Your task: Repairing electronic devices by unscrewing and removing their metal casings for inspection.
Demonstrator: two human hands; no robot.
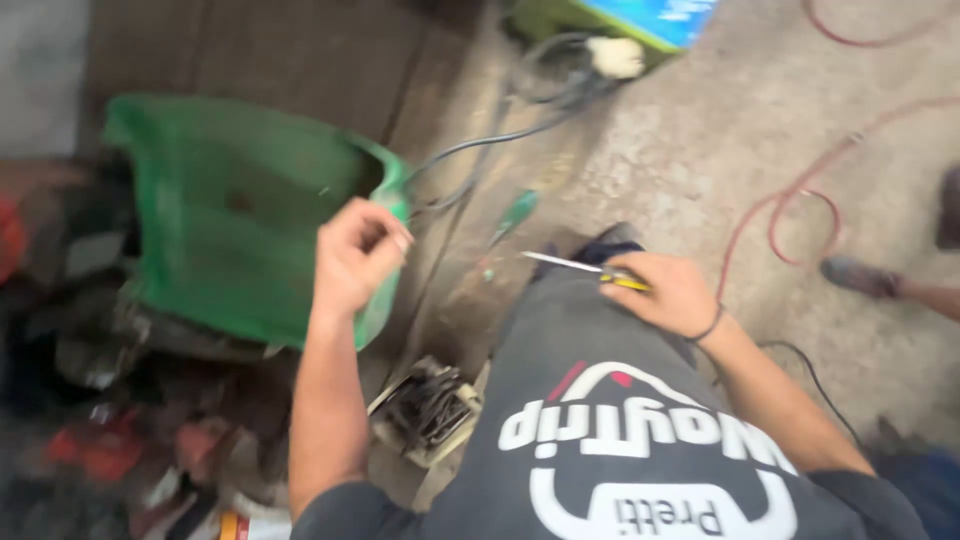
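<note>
Green plastic, the big tub (230, 210) tilts on the junk pile; the left hand (352, 255), fingers pinched shut at its rim, could tip it. Beside the tub, the right hand (668, 292) grips a yellow-handled screwdriver (585, 268), whose blade might jab that near wrist.

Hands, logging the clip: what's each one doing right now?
Left hand: fingers pinched shut by the green bin; contents can't be told.
Right hand: closed on a yellow-handled screwdriver.
</note>
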